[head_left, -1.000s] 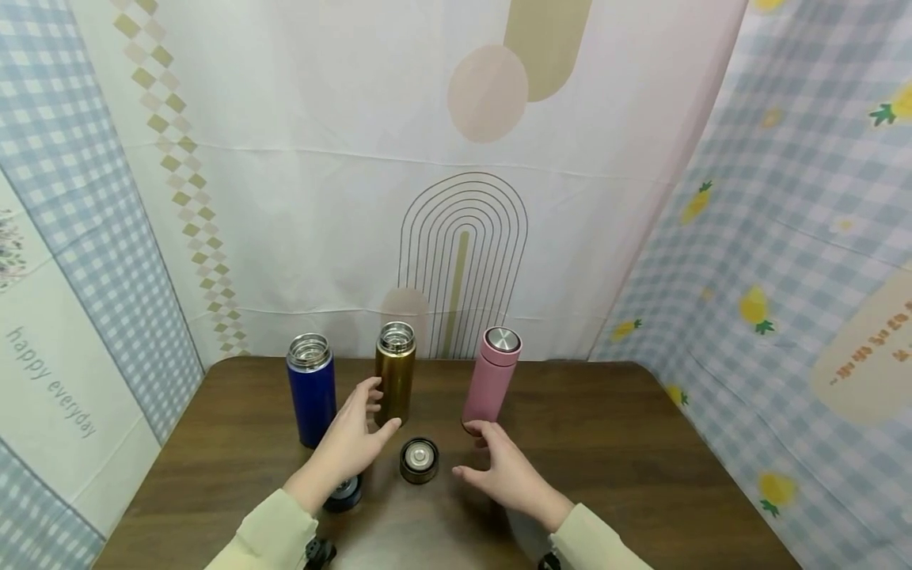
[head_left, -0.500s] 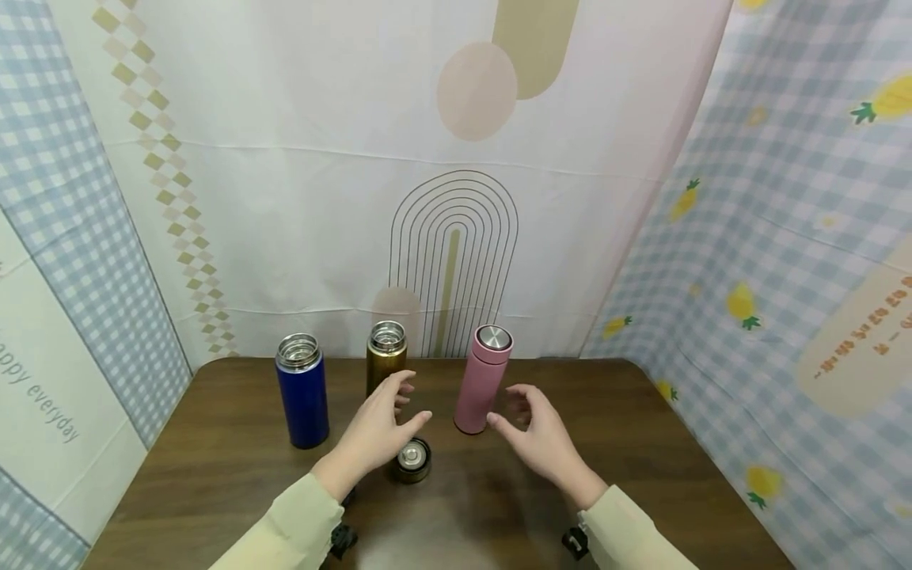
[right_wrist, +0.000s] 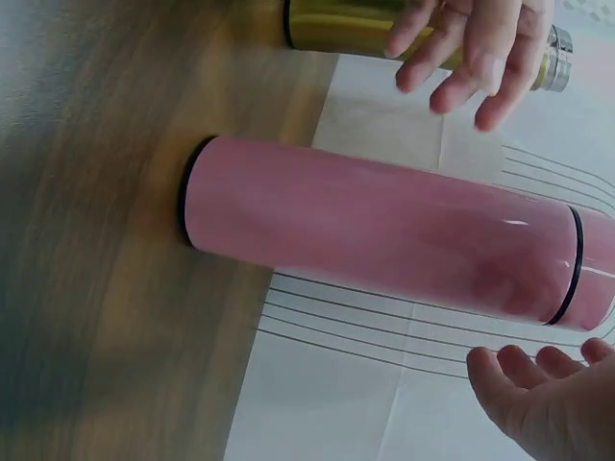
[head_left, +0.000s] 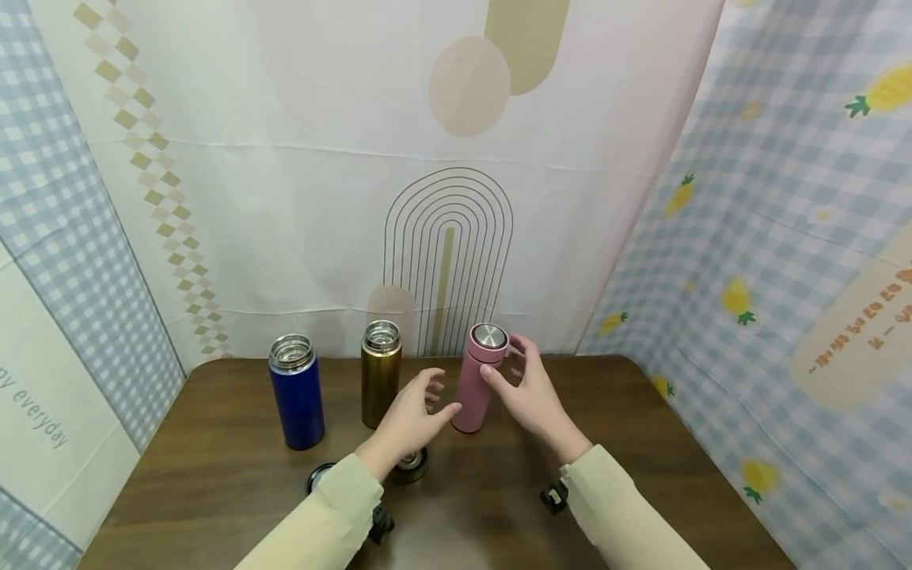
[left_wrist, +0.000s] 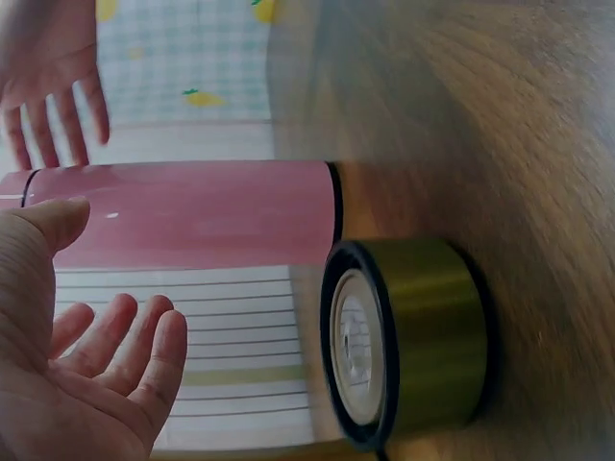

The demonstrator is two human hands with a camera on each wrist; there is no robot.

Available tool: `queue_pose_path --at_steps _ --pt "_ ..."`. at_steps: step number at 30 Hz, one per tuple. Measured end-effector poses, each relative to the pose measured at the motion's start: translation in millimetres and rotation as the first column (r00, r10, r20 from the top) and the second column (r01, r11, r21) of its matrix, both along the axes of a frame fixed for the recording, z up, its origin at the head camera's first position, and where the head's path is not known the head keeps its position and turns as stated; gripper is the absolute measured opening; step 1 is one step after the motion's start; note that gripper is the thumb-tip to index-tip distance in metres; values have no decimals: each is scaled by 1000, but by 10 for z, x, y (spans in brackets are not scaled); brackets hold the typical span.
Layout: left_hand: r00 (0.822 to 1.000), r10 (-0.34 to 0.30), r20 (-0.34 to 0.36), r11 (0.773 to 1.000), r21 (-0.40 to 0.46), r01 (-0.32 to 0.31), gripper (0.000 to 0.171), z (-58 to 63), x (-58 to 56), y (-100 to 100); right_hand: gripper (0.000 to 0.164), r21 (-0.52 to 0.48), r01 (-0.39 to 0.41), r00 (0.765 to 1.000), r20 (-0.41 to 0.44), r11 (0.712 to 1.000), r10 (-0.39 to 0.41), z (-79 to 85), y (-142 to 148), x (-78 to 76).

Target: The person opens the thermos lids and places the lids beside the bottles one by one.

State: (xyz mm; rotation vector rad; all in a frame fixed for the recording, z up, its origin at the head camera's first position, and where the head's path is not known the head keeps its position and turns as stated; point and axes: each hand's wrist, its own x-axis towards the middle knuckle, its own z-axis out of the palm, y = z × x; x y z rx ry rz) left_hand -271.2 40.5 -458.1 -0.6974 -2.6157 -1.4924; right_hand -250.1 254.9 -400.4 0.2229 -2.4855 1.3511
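Head view: a person's two bare hands flank a capped pink vacuum flask, upright toward the far edge of a wooden table, slightly right of that edge's middle. The right hand, fingers spread and gently bent, is level with the upper part of the flask; its fingertips stand just off the wall in the right wrist view, though whether the thumb touches cannot be told. The left hand, thumb and fingers parted with nothing between them, is near the flask's other side, apart from it. Behind the left hand, a gold flask stands uncapped near the far edge, and an uncapped blue flask stands toward the far left corner. A gold cap, inner side up, sits on the table below the left hand. Partly hidden by the left sleeve is a dark cap. A white printed cloth hangs beyond the far edge.
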Motion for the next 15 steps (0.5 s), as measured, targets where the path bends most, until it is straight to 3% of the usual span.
queue_pose_path --at_steps 10,15 --pt "997 -56 56 997 -45 58 91 -22 -55 184 86 -9 -23 999 -28 1000 23 9 -82 -52" --pt "987 -141 80 989 48 137 90 -5 -53 226 86 -12 -28 998 -51 1000 27 11 -105 -31"
